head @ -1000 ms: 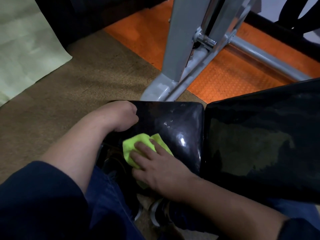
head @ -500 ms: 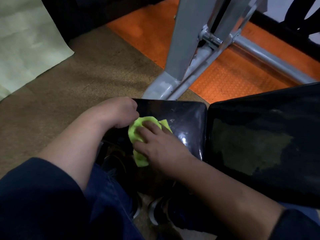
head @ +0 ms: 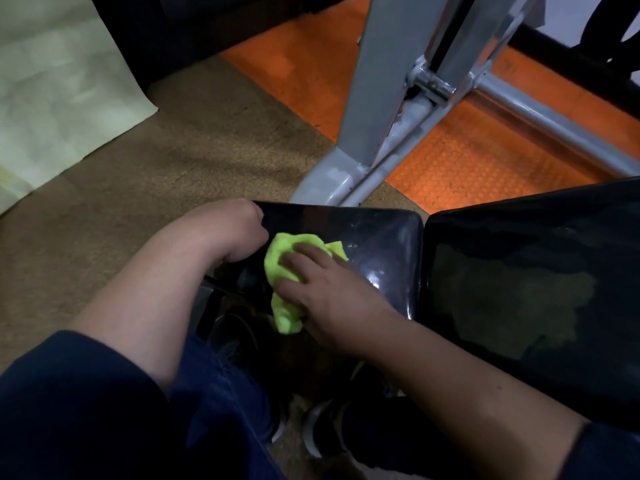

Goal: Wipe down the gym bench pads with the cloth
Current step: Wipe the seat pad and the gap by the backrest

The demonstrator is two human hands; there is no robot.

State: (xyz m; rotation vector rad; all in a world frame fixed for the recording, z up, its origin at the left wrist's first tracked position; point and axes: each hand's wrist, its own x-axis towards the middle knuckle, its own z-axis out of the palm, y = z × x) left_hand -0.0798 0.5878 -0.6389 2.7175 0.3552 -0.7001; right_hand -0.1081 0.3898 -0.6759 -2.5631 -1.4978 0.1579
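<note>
On the shiny black pad (head: 377, 251), bright green crumpled cloth (head: 281, 268), my right hand (head: 329, 296) flat pressing it, my left hand (head: 230, 233) curled, gripping the pad's edge.

grey frame (head: 374, 109) behind pad (head: 381, 244), right pad (head: 536, 289) abutting

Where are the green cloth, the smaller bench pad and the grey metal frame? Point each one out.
green cloth (head: 281, 261): head view, on its bunched upper-left part, clear of the hand.
smaller bench pad (head: 384, 244): head view, on its bare glossy top surface.
grey metal frame (head: 363, 109): head view, on the upright post's flat face.
</note>
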